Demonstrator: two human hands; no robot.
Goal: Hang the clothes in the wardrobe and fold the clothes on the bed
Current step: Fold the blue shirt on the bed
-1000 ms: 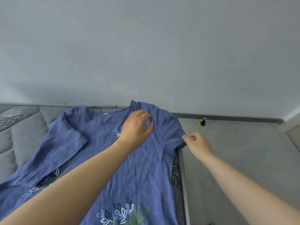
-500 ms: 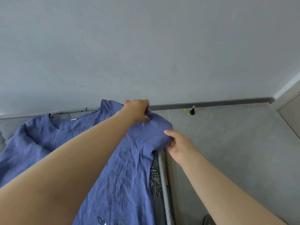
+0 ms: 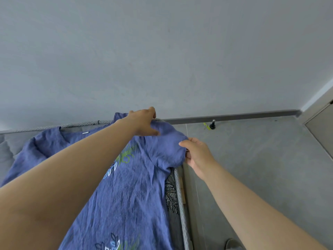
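A blue linen shirt (image 3: 129, 192) with leaf embroidery lies spread face up on the grey mattress (image 3: 173, 212). Its collar is toward the wall and its right sleeve (image 3: 165, 145) reaches the bed's far right corner. My left hand (image 3: 144, 123) grips the shoulder of that sleeve near the corner, fingers curled over the cloth. My right hand (image 3: 196, 154) pinches the sleeve's cuff edge at the side of the bed. My left forearm hides the middle of the shirt.
The mattress's braided edge (image 3: 180, 195) runs down the right side of the bed, with grey floor (image 3: 252, 168) beyond it. A black doorstop (image 3: 213, 124) and a yellow-green scrap stand by the skirting board. A door frame (image 3: 322, 127) is at far right.
My left hand has moved from the shirt's chest up to the right shoulder at the bed corner. My right hand has closed on the sleeve's cuff. The view has swung right.
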